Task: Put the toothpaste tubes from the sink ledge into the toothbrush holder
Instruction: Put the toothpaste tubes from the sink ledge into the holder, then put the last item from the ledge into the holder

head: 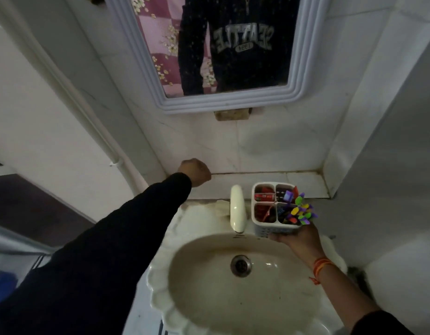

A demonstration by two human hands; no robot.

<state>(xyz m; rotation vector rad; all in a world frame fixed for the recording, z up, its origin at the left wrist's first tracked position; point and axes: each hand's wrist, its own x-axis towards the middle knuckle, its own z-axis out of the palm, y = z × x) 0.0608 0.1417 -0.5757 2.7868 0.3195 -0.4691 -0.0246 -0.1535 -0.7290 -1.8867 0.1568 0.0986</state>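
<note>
Over the basin, toothbrush holder (274,209): a white four-compartment caddy with slotted walls, held up above the right rear of the sink, close beside the tap
Toothpaste tubes (264,196): red packaging shows in the two left compartments of the holder, one piece in the rear-left with a red-and-white end, another (264,212) in the front-left; whether each is a whole tube I cannot tell
Toothbrushes (302,210): a bunch with purple, green and yellow handles leans out of the right-hand compartments toward the right
Right hand (297,238): under the holder's front right corner, fingers wrapped around its base and bearing it; red and orange threads (321,265) circle the wrist
Left hand (194,172): reached out to the far left end of the ledge where it meets the wall tiles, fingers curled into a fist; whether anything is inside it I cannot tell
Sleeve (117,250): dark, covering the left arm to the wrist
Sink ledge (305,183): pale tiled strip behind the sink, bare where it shows
Tap (237,209): cream, pointing forward over the bowl
Sink (233,296): cream oval bowl with scalloped rim, metal drain (241,265) at centre
Mirror (223,52): white-framed on the wall above, reflecting a dark sweatshirt with lettering
</note>
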